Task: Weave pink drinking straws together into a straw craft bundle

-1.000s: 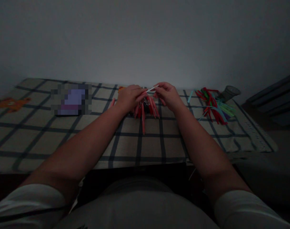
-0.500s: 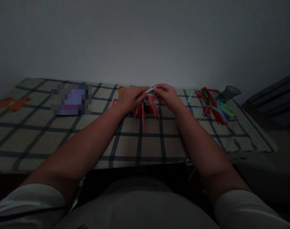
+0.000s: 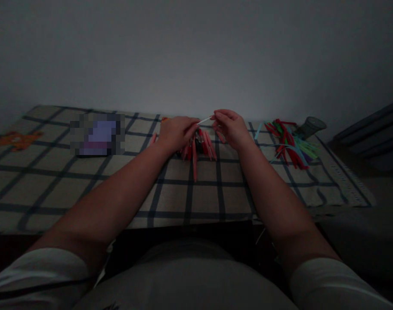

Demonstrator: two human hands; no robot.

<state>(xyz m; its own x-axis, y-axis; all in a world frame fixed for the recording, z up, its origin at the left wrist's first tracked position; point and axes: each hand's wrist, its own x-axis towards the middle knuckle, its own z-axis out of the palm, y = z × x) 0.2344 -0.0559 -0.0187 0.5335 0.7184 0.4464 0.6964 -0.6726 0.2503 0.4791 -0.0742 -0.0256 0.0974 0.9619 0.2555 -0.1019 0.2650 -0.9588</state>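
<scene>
Between my two hands a thin white strip (image 3: 204,121) is stretched, slanting up to the right. My left hand (image 3: 178,132) pinches its lower end, and the fingertips of my right hand (image 3: 230,125) pinch the upper end. Below the hands, pink and red pen-like sticks (image 3: 194,161) lie in a fanned bunch with some dark pieces among them. My left hand hides part of this bunch. Another short pink piece (image 3: 220,137) shows just under my right fingers.
At the right lies a pile of red, green and blue strips (image 3: 289,146), with a greyish cup-like container (image 3: 312,125) behind it. A phone-like device (image 3: 99,137), partly blurred, and an orange flat shape (image 3: 17,141) are at the left. A checked cloth (image 3: 202,200) covers the table against the wall.
My right hand has moved slightly up and to the right, away from my left hand. More of the white strip now shows between them. My left hand has barely moved.
</scene>
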